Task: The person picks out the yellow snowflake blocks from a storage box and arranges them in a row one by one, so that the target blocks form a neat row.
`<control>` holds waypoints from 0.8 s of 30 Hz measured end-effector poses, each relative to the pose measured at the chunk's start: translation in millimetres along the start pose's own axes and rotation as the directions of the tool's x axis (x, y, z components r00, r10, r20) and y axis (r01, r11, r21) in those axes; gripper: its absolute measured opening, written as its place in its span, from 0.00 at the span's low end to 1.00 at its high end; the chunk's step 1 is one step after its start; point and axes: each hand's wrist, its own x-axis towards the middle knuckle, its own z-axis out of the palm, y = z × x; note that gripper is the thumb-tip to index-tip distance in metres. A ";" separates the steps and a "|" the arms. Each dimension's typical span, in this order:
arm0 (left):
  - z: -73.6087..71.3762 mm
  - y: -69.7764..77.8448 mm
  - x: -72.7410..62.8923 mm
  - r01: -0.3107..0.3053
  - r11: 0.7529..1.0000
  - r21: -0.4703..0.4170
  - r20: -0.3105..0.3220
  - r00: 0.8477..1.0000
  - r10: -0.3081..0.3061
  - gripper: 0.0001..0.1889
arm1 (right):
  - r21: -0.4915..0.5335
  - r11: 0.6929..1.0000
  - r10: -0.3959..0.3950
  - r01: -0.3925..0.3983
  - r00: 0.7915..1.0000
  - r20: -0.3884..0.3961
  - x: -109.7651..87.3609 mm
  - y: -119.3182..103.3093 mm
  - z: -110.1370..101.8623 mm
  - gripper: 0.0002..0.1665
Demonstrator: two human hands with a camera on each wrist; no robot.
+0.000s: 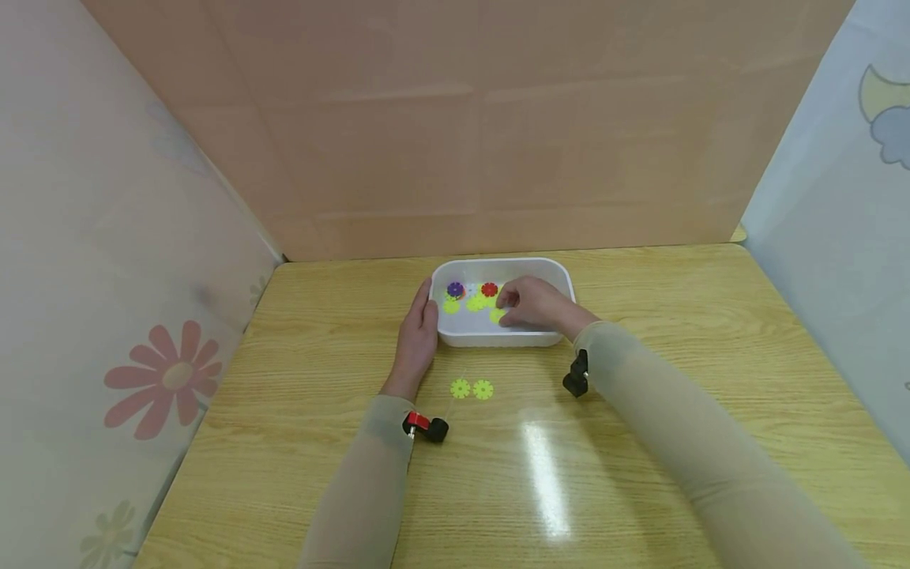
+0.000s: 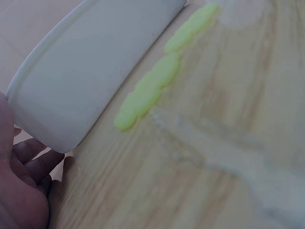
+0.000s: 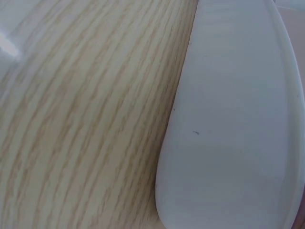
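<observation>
The white tray (image 1: 501,340) is standing on the counter (image 1: 320,356), and the left hand (image 1: 418,340) is gripping its left end, thumb lying by the near corner and fingers bending round the outer wall. The right hand (image 1: 533,303) is hanging inside the tray's right half, partly curled, thumb and forefinger standing apart beside a yellow disc (image 1: 496,316); whether they are pinching it I cannot tell, as the right wrist view is showing mostly the tray's outer wall. Within the tray's left half, more yellow discs (image 1: 475,303), a red disc (image 1: 489,290) and a purple disc (image 1: 455,289) are lying crowded together.

That crowding is posing the main risk: the pieces are looking thin and flat, so a pinch could be dragging two up or slipping off an edge. The right wrist is crossing the tray's near right corner, and a bump there could be shifting the tray if the left grip is loosening. In front of the tray, two loose yellow discs (image 1: 460,388) are lying side by side; the black wrist camera (image 1: 439,430) on the left arm is hanging near them, and a careless sweep could be scattering them.
</observation>
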 end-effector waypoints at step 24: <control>1.2 -0.1 0.2 0.006 1.000 -0.010 -0.003 1.000 -0.006 0.30 | -0.030 0.999 -0.034 0.034 0.999 -0.010 -3.1 -5.4 0.2 0.16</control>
